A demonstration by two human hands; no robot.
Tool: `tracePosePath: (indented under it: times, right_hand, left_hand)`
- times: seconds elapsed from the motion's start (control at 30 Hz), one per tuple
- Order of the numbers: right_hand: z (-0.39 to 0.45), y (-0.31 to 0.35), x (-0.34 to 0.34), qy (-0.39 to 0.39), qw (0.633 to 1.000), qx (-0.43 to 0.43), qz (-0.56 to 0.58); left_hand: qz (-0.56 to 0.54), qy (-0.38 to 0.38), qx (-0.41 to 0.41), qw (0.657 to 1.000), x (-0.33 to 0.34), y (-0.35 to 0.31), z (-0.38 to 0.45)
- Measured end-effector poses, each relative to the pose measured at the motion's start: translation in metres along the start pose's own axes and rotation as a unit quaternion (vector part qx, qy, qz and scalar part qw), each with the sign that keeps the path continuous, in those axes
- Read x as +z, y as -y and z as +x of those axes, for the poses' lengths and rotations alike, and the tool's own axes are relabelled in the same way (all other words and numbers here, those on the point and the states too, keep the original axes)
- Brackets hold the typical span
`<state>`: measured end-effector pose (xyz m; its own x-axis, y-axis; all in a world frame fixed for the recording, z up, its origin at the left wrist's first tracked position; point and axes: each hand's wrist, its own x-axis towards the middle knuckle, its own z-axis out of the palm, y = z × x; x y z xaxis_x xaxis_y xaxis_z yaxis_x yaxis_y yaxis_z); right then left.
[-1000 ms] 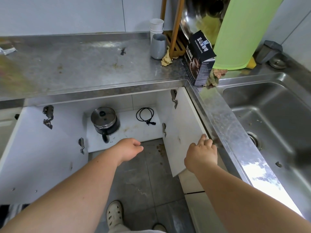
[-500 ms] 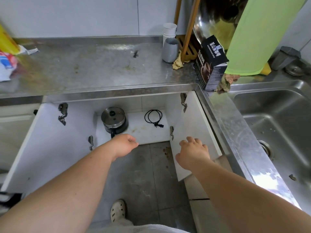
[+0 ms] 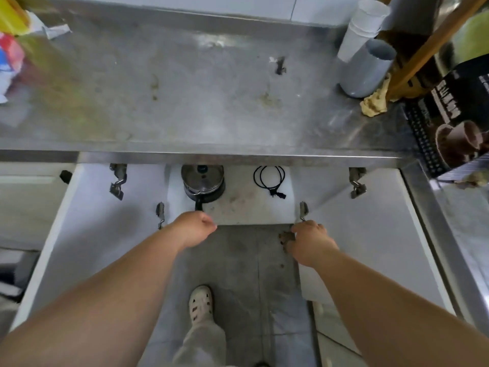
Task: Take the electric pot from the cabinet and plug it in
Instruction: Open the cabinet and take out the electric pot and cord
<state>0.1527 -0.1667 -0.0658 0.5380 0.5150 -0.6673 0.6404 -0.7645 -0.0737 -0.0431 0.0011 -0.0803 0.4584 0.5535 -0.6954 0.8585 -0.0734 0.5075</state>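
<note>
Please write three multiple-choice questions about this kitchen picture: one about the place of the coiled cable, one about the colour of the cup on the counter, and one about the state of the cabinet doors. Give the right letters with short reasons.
1. Where does the coiled black cable lie?
A. On the counter
B. Inside the cabinet, to the right of the electric pot
C. On the floor

2. What colour is the single cup standing on the counter, in front of the stacked white cups?
A. Grey
B. Red
C. Yellow

3. In what state are the cabinet doors?
A. Both shut
B. One open only
C. Both open

Answers:
1 B, it rests on the white shelf beside the pot.
2 A, its wall is plainly grey.
3 C, the left door and the right door both swing outward with hinges showing.
</note>
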Motion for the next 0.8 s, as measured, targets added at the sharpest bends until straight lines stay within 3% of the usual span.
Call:
tracePosePath:
  times: [0.2,0.4,0.53,0.8]
  right_hand:
    - [0.070,0.027,0.004,0.010,1.000,-0.018,-0.010]
    - [0.131,0.018,0.034,0.025,0.998,-0.043,-0.043]
    - [0.161,0.004,0.066,-0.025,0.999,-0.040,-0.010]
    - [0.289,-0.007,0.121,-0.070,0.990,-0.100,-0.078]
  left_hand:
    - [0.034,-0.017,-0.002,0.999,-0.005,0.002,0.060]
    - [0.043,0.015,0.002,0.999,0.037,0.010,0.114]
    - [0.051,0.012,0.015,0.998,0.072,0.019,0.150]
    - [0.092,-0.020,0.044,0.995,0.131,0.048,0.285]
